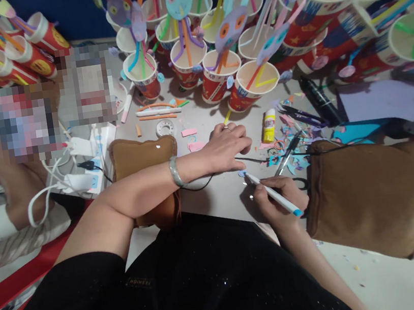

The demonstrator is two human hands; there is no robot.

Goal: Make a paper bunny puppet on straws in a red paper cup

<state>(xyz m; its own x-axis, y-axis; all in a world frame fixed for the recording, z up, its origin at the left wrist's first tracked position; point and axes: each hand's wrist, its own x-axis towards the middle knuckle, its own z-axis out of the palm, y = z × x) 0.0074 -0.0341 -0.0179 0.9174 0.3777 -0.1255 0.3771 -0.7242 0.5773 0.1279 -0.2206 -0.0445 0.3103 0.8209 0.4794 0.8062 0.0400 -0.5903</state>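
Observation:
My right hand [280, 196] grips a white marker [277, 198] with a blue end cap, its tip slanting down to a small blue paper piece [242, 173] on the table. My left hand [229, 148] rests palm down just beyond it, fingers loosely bent and thumb apart. A yellow strip [228, 116] pokes out past the left knuckles; whether the hand touches it I cannot tell. A thin black cable [254, 159] runs beside the left thumb. Right of that hand stands a yellow glue stick [269, 125], with a pen [287, 154] lying nearer me.
Paper cups [216, 88] with paper figures on coloured stems line the back. Brown cushions [371, 198] [143, 153] lie at both sides. Paper scraps [300, 162], a tape roll [165, 128] and a power strip [96, 160] are around. Another person's arm [22, 186] is at left.

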